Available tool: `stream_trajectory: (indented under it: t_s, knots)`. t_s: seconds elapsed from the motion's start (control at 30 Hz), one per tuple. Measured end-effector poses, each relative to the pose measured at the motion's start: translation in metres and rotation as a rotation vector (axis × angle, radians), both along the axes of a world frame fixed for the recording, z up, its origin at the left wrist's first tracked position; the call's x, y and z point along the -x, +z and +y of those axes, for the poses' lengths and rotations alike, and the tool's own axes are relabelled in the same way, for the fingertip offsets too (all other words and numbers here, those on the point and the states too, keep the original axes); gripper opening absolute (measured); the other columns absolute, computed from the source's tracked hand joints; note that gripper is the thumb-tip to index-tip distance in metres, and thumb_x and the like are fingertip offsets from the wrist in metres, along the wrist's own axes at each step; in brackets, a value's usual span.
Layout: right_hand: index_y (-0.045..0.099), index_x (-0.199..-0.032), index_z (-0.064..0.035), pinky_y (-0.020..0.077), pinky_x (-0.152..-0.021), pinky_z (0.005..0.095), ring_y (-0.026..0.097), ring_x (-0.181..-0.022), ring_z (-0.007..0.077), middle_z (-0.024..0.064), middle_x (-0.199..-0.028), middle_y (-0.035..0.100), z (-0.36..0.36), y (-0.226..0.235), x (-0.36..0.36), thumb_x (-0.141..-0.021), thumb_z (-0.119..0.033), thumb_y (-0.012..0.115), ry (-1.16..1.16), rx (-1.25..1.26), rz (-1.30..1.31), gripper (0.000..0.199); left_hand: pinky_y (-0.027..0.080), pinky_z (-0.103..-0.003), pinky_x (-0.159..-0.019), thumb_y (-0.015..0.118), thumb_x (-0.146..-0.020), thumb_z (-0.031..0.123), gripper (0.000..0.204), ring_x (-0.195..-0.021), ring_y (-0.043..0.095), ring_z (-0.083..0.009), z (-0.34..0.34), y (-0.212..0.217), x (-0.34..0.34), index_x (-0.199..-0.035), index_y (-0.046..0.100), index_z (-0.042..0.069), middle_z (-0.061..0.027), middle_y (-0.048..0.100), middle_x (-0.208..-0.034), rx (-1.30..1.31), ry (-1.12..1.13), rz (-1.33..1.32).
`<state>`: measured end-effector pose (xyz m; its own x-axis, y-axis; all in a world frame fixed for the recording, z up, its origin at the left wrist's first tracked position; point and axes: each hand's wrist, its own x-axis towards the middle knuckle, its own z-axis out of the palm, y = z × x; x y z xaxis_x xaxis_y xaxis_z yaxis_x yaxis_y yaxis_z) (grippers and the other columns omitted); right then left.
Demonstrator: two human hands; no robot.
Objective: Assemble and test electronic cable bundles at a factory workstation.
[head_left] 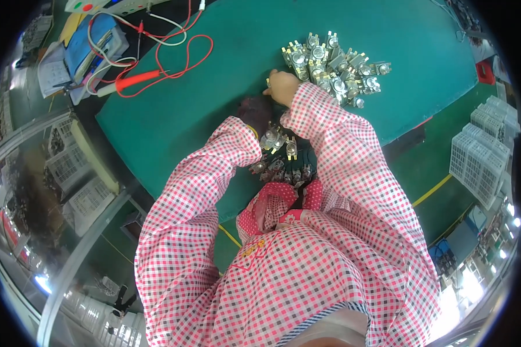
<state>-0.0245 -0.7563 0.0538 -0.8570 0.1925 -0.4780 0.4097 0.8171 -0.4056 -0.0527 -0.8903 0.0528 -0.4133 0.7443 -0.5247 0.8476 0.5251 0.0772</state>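
Observation:
My right hand [283, 88] is at the left edge of a heap of small metal parts [337, 84], which have round silver discs and brass-coloured tabs. Its fingers are bent and pressed together; a tiny yellowish bit shows at the fingertips, too small to name. Just below and left of it is my left hand [255, 112], in a dark glove, its fingers too dark to make out. Nearer my body, between my forearms, lie a few more such metal parts [274, 140]. Closer still, along the near edge, sits a row of darker small parts [281, 170].
The green tabletop [237, 34] carries a red-and-white test probe [136, 80] with looped cables at the far left. Beside it are a blue folder [92, 43] and papers. White plastic crates [480, 156] stand right of the table. A metal frame [81, 248] runs along the left.

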Motion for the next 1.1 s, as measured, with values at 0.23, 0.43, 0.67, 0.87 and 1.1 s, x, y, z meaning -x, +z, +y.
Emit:
stream_trajectory:
  t_s: [0.23,0.43,0.67,0.87,1.1]
  knots:
    - [0.050,-0.097,0.0096,0.0509,-0.071,0.0434,0.064,-0.080,0.0397,0.0255,-0.079,0.063,-0.001,0.006,0.003,-0.078,-0.034,0.070,0.042,-0.015,0.021,0.051,0.052,-0.043,-0.072,0.047,-0.088,0.032,0.033,-0.090,0.065,-0.0318,0.008,0.011,0.008,-0.107,0.059,0.008,-0.0160,0.066,-0.096,-0.048,0.155,-0.192]
    - [0.038,-0.106,0.0041,0.0481,-0.065,0.0450,0.062,-0.075,0.0392,0.0255,-0.077,0.060,-0.003,0.005,-0.031,-0.083,-0.021,0.063,-0.201,0.166,0.178,0.042,0.047,-0.041,-0.073,0.054,-0.081,0.021,0.033,-0.090,0.058,-0.0285,-0.034,0.045,0.021,-0.110,0.054,0.006,-0.0127,0.057,-0.102,-0.206,-0.335,0.133]
    - [0.038,-0.117,-0.0046,0.0477,-0.074,0.0446,0.059,-0.090,0.0391,0.0218,-0.096,0.060,0.000,0.020,-0.036,-0.086,-0.003,0.046,-0.022,0.174,0.142,0.032,0.043,-0.045,-0.081,0.051,-0.081,0.022,0.036,-0.103,0.053,-0.0283,-0.025,0.046,0.018,-0.113,0.051,0.006,-0.0117,0.052,-0.112,-0.354,-0.369,0.270]
    - [0.040,-0.113,-0.0055,0.0484,-0.071,0.0470,0.060,-0.086,0.0413,0.0231,-0.093,0.060,0.001,0.012,-0.029,-0.084,0.000,0.044,0.024,0.193,0.149,0.030,0.045,-0.044,-0.058,0.052,-0.078,0.016,0.020,-0.074,0.058,-0.0268,-0.018,0.022,0.017,-0.094,0.057,0.005,-0.0105,0.056,-0.086,-0.197,-0.341,0.328]
    - [0.041,-0.109,-0.0066,0.0477,-0.068,0.0473,0.060,-0.081,0.0410,0.0244,-0.087,0.060,0.003,0.009,-0.029,-0.080,-0.002,0.049,0.007,0.251,0.257,0.030,0.047,-0.046,-0.062,0.055,-0.078,0.019,0.017,-0.072,0.059,-0.0317,-0.014,0.019,0.025,-0.085,0.063,0.006,-0.0147,0.059,-0.075,-0.246,-0.201,0.198]
